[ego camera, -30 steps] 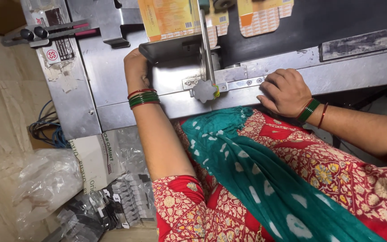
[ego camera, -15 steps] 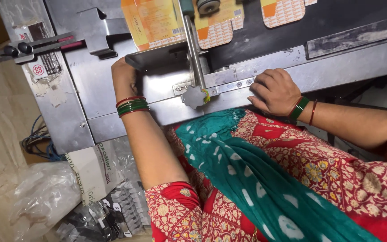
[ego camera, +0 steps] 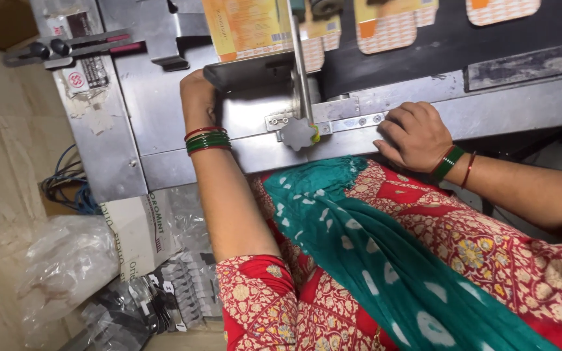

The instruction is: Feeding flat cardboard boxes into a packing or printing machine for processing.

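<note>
Left hand curled against the near end of the dark metal chute, fingers tucked behind it, so can't tell what's gripped, if anything. Yellow carton sitting just above and right of that hand, long axis running away up the machine. Right hand loosely closed, empty, knuckles on the steel rail, further off. Versus 0.5 s back: both hands basically same spots, view shifted slightly.

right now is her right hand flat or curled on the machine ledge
Curled: the right hand rests knuckles-up on the steel ledge, fingers bent under toward its edge. Whether they grip anything cannot be told.
</note>
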